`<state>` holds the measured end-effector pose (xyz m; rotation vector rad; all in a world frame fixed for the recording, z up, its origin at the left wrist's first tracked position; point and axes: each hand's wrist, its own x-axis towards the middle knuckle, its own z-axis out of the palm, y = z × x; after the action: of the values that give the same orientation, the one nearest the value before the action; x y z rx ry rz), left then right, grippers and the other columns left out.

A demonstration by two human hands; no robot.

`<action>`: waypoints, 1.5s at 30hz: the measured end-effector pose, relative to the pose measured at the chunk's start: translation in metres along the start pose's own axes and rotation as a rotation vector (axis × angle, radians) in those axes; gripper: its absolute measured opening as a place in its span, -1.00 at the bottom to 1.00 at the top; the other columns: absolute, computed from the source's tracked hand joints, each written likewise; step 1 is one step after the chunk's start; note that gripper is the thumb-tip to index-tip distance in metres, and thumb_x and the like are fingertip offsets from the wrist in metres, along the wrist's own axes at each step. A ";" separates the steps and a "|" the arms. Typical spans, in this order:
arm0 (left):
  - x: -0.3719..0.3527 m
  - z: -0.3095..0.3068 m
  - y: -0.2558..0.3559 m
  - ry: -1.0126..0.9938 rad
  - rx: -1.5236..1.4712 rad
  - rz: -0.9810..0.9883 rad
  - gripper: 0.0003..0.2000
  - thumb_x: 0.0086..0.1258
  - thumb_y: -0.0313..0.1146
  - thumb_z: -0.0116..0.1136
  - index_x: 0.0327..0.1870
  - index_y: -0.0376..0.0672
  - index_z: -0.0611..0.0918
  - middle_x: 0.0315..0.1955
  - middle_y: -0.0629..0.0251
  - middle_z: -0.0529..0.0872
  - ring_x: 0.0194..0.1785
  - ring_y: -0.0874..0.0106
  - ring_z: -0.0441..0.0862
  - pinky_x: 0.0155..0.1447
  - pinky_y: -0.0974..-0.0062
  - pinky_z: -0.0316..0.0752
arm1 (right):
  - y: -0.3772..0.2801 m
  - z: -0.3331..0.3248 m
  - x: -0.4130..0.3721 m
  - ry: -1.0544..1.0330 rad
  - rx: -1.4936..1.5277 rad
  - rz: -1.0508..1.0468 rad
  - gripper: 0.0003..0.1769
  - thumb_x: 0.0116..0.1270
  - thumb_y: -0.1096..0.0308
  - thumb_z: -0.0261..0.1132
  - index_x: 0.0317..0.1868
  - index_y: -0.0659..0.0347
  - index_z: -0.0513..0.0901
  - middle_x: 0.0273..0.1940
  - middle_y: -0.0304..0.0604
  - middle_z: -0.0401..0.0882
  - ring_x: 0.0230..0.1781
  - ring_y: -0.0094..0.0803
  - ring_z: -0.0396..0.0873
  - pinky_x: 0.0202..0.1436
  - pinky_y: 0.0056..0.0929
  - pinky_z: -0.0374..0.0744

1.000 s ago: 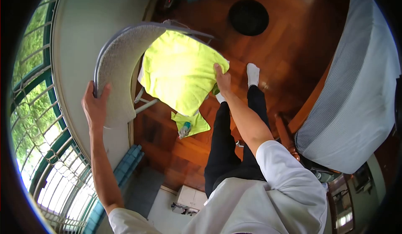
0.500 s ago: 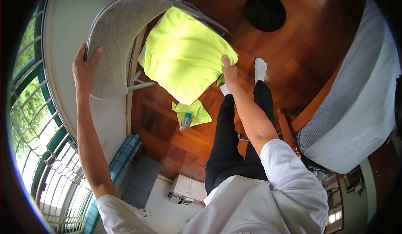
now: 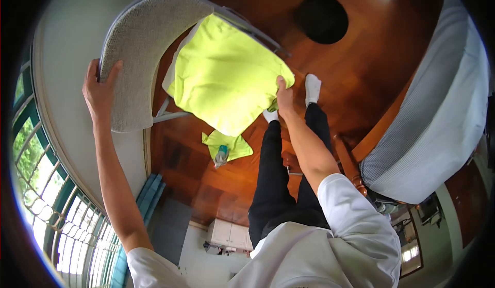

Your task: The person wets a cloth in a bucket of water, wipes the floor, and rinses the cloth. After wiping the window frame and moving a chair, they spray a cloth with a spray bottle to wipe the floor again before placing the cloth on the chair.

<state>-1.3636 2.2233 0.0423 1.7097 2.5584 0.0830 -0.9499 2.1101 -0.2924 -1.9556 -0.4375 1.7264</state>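
Observation:
A folding chair has a grey fabric backrest (image 3: 136, 46) at the upper left, and a bright yellow-green cloth (image 3: 221, 74) lies spread over its seat. My left hand (image 3: 101, 89) grips the outer edge of the backrest, thumb on the fabric side. At the cloth's right corner, my right hand (image 3: 284, 95) is closed on the seat edge with the cloth under its thumb. A second yellow-green cloth (image 3: 234, 146) is on the wooden floor below the seat, and a clear spray bottle (image 3: 221, 156) with a teal top is on it.
A round black object (image 3: 321, 19) is on the floor at the upper right. Light blue fabric (image 3: 438, 113) covers furniture at the right. A barred window (image 3: 46, 169) and wall are at the left. My feet in white socks (image 3: 312, 88) stand near the seat's right side.
The view has shifted slightly. The chair and both hands appear a little lower and further left; both hands keep their hold.

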 end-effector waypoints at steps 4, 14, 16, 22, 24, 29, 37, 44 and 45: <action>-0.038 0.031 0.036 0.548 0.159 0.604 -0.69 0.18 -0.20 0.52 -0.16 -0.12 0.68 -0.25 0.29 0.71 -0.20 0.29 0.67 -0.12 0.21 0.59 | -0.007 -0.001 -0.003 0.009 -0.005 -0.033 -0.22 0.42 -0.21 0.27 0.20 0.46 0.61 0.10 0.04 0.69 0.13 -0.25 0.61 0.21 -0.30 0.48; 0.006 0.261 0.018 -0.536 -0.336 -0.191 0.08 0.24 0.58 0.02 0.45 -0.36 0.41 0.33 -0.26 0.50 0.41 -0.06 0.46 0.47 0.18 0.32 | 0.006 -0.002 -0.007 -0.076 0.108 0.098 -0.16 0.44 -0.29 0.22 0.25 0.43 0.58 0.11 -0.06 0.66 0.10 -0.33 0.58 0.21 -0.35 0.48; 0.030 0.309 -0.009 -0.773 -0.304 -0.278 0.08 0.18 0.60 0.03 0.36 -0.37 0.53 0.24 -0.23 0.60 0.40 0.02 0.50 0.44 0.24 0.34 | 0.006 0.003 -0.010 -0.096 0.183 0.055 -0.11 0.43 -0.33 0.21 0.32 0.41 0.52 0.21 -0.07 0.60 0.19 -0.35 0.53 0.29 -0.38 0.43; -0.001 0.285 0.012 -0.563 -0.402 -0.253 -0.12 0.23 0.54 0.11 -0.24 -0.40 0.63 -0.58 0.24 0.51 -0.44 0.35 0.45 -0.26 0.22 0.41 | -0.036 0.005 -0.044 -0.001 0.064 0.156 -0.23 0.54 -0.20 0.13 0.33 0.42 0.49 0.24 -0.03 0.58 0.22 -0.30 0.50 0.30 -0.32 0.41; -0.024 0.288 0.004 -0.331 -0.544 -0.054 -0.19 0.27 0.51 0.10 -0.47 -0.32 0.50 -0.70 0.39 0.27 -0.55 0.44 0.26 -0.42 0.22 0.23 | -0.016 -0.005 -0.050 -0.001 0.114 0.018 -0.25 0.54 -0.17 0.14 0.31 0.44 0.50 0.21 0.00 0.60 0.20 -0.28 0.52 0.27 -0.31 0.42; -0.070 0.230 -0.023 -0.390 -0.540 -0.121 -0.24 0.43 0.23 0.14 0.26 -0.44 0.51 -0.34 0.20 0.56 -0.42 0.44 0.39 -0.27 0.33 0.37 | -0.025 -0.035 -0.108 0.019 0.056 -0.004 -0.35 0.52 -0.12 0.19 0.08 0.45 0.62 -0.02 0.00 0.70 -0.01 -0.28 0.61 0.12 -0.25 0.50; -0.070 0.039 0.041 -0.267 -0.603 -0.285 -0.21 0.42 0.29 0.16 0.31 -0.36 0.54 -0.54 0.36 0.52 -0.53 0.53 0.37 -0.41 0.42 0.36 | -0.108 -0.056 -0.178 -0.181 0.182 -0.191 -0.30 0.49 -0.25 0.20 0.09 0.35 0.61 -0.09 -0.12 0.68 -0.04 -0.42 0.59 0.07 -0.35 0.51; -0.055 -0.055 0.105 -0.198 -0.706 -0.252 -0.37 0.44 0.22 0.17 0.08 -0.31 0.65 -0.53 0.43 0.52 -0.55 0.60 0.33 -0.44 0.48 0.27 | -0.195 -0.079 -0.224 -0.084 0.297 -0.245 -0.28 0.46 -0.25 0.24 0.14 0.36 0.60 -0.03 -0.14 0.68 -0.05 -0.44 0.60 0.08 -0.39 0.53; -0.058 -0.043 0.098 -0.202 -0.694 -0.264 -0.35 0.43 0.24 0.17 0.07 -0.32 0.66 -0.53 0.42 0.53 -0.54 0.59 0.35 -0.42 0.47 0.29 | -0.190 -0.073 -0.223 -0.058 0.312 -0.222 -0.27 0.46 -0.25 0.24 0.14 0.36 0.61 -0.05 -0.13 0.68 -0.07 -0.43 0.60 0.06 -0.38 0.53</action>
<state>-1.2546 2.2069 0.0940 1.0589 2.1981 0.6557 -0.8957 2.1364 0.0034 -1.5791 -0.3651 1.6047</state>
